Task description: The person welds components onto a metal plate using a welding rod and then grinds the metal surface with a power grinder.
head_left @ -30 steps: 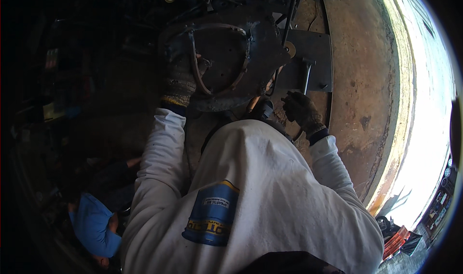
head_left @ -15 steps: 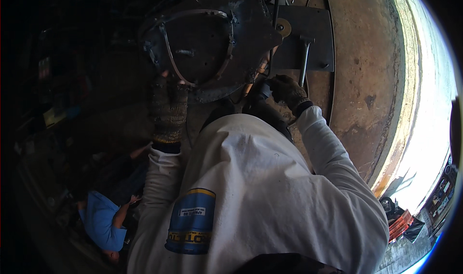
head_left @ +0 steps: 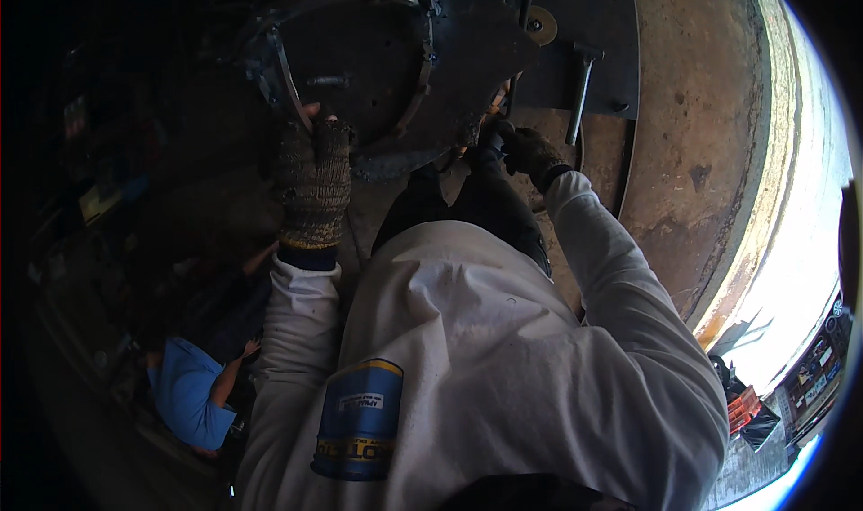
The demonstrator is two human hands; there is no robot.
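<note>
My left hand (head_left: 315, 174), in a dark knitted work glove with bare fingertips, is at the near left edge of a large dark metal plate (head_left: 369, 62). Its fingers close on a curved metal strip (head_left: 286, 69) that stands on the plate as part of a rounded frame (head_left: 425, 62); the glove hides the strip's near end. My right hand (head_left: 532, 154), also gloved, is closed near the plate's right corner, beside a dark object (head_left: 493, 135). What it grips is too dark to make out. A short metal bolt-like piece (head_left: 327, 81) lies inside the frame.
Right of the plate, a steel hammer (head_left: 582, 93) rests on a dark flat sheet (head_left: 557, 84), near a tan disc (head_left: 541, 26). A dark upright rod (head_left: 527, 3) stands between. At lower left is a person in a blue shirt (head_left: 189, 394). Stained floor (head_left: 692, 106) extends right.
The plate and frame sit higher and slightly left in the view. My left hand has come against the strip, covering its near end. My right hand has shifted slightly left, staying closed.
</note>
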